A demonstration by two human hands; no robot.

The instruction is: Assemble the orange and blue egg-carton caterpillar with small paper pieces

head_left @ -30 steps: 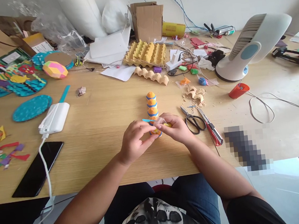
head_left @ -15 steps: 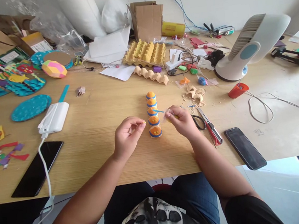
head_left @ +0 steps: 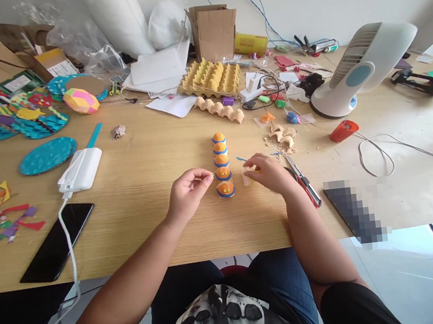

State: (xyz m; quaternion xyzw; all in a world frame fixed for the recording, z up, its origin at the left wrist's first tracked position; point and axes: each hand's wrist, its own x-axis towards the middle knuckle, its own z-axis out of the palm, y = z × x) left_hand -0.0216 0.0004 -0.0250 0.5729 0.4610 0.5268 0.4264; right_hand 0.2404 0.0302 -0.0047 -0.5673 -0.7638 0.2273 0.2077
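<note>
A strip of egg-carton cups with orange tops and blue bands (head_left: 222,161) stands in a line in front of me. The two nearest cups have small yellow eyes. My left hand (head_left: 189,194) is just left of the strip, thumb and forefinger pinched on a tiny yellow bit of what looks like clay. On the strip's other side, my right hand (head_left: 269,174) is closed with its fingertips on a small clear plastic wrapper (head_left: 246,178), low over the table. A thin blue tool (head_left: 241,158) shows beyond the right fingers; its other end is hidden.
A utility knife (head_left: 304,183) lies by my right wrist, partly over scissors. Torn carton pieces (head_left: 281,135), a red cup (head_left: 344,131) and a fan (head_left: 357,70) stand farther right. To the left are a power bank (head_left: 81,168) and a black phone (head_left: 57,243).
My right hand has turned palm down and lowered with the wrapper. The blue tool, which stuck out over the strip, now lies lower and farther right. My left hand has shifted slightly right.
</note>
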